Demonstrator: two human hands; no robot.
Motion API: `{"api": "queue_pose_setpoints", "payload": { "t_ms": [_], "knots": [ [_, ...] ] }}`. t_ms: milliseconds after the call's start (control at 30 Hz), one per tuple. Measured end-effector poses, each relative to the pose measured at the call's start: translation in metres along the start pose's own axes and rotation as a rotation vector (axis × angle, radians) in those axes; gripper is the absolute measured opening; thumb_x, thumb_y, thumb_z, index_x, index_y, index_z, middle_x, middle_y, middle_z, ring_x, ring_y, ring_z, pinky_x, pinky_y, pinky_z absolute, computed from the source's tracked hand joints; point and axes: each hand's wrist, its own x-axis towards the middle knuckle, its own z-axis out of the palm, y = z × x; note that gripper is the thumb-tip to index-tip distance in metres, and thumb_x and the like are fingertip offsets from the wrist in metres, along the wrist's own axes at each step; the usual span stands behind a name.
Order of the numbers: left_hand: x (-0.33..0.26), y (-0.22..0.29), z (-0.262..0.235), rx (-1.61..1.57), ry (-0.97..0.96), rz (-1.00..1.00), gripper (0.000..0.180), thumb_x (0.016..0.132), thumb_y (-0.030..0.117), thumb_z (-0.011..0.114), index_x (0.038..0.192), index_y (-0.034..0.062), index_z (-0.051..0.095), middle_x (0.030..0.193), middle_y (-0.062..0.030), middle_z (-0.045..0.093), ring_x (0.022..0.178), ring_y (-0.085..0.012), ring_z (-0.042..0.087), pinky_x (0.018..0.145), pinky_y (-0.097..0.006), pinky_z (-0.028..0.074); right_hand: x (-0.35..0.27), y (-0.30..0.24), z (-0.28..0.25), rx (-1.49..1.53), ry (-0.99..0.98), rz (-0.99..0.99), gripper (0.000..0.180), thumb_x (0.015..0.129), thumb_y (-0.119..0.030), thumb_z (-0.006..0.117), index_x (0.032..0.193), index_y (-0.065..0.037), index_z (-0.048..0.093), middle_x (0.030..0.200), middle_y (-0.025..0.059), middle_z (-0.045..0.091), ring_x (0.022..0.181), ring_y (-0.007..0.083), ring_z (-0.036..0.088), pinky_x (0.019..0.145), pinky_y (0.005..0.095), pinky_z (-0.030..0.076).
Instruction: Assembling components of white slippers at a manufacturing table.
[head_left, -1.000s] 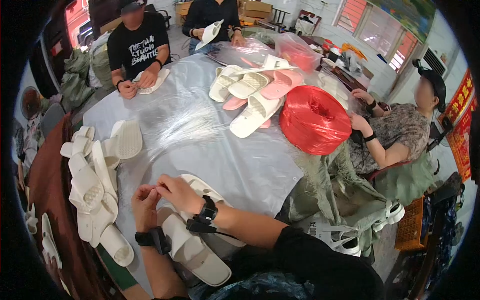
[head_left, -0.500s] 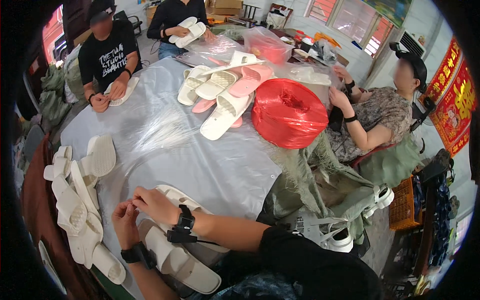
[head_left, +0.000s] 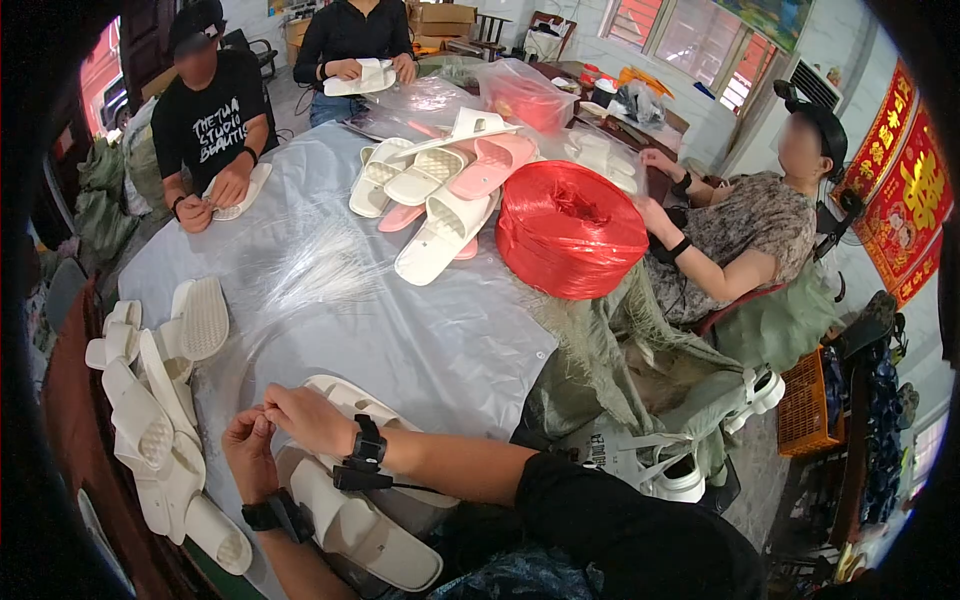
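Note:
Over the near left of the table, my left hand [head_left: 247, 447] and my right hand [head_left: 312, 420] meet with fingertips pinched together. Whatever they pinch is too small to make out. Right beneath my wrists lies a pair of white slide sandals: the nearer slide [head_left: 362, 535] shows almost whole, while my right wrist and forearm cover much of the farther slide [head_left: 345, 392]. Left of my hands, several white slides [head_left: 150, 420] are heaped along the table's edge. Thin clear plastic strands [head_left: 325, 260] lie spread beyond my hands.
A pile of white and pink slides [head_left: 440, 215] lies mid-table beside a big red roll of plastic twine [head_left: 572, 232]. Co-workers sit left and right; another stands at the back holding a white slide [head_left: 360, 78]. Green woven sacking [head_left: 610, 350] hangs at the table's right edge.
My hands stay pinched together in nearly the same place. The standing co-worker has lowered and turned the white slides. The right co-worker's hands and clear bag have moved down a little.

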Motion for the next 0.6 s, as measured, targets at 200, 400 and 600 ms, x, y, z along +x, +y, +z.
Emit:
{"api": "queue_pose_setpoints", "payload": {
  "t_ms": [200,400,600],
  "knots": [
    [0.000,-0.002,-0.001,0.039,0.005,0.025,0.013,0.084,0.008,0.068,0.092,-0.0013,0.064,0.092,-0.0081,0.066,0.079,-0.0124,0.060,0.073,-0.024,0.049,0.000,-0.005,0.000,0.069,0.042,0.035,0.013,0.087,-0.013,0.054,0.089,0.000,0.052,0.071,0.0166,0.062,0.068,0.0348,0.061,0.059,0.0400,0.047],
    [0.000,-0.001,0.003,0.041,0.068,0.008,0.010,0.084,0.009,0.068,0.091,0.0017,0.065,0.085,-0.0028,0.066,0.072,-0.0091,0.058,0.068,-0.021,0.047,0.001,-0.002,-0.005,0.095,0.062,0.041,0.015,0.085,-0.016,0.054,0.088,0.000,0.053,0.073,0.0194,0.061,0.070,0.0388,0.060,0.060,0.0442,0.046],
    [-0.001,-0.001,0.001,0.089,0.169,-0.059,0.009,0.084,0.011,0.068,0.090,0.0035,0.065,0.082,0.0000,0.064,0.067,-0.0052,0.053,0.060,-0.018,0.042,0.002,0.006,0.001,0.020,0.081,0.022,0.012,0.082,-0.012,0.057,0.084,-0.001,0.053,0.071,0.0170,0.060,0.066,0.0359,0.058,0.059,0.0413,0.044]
  ]
}}
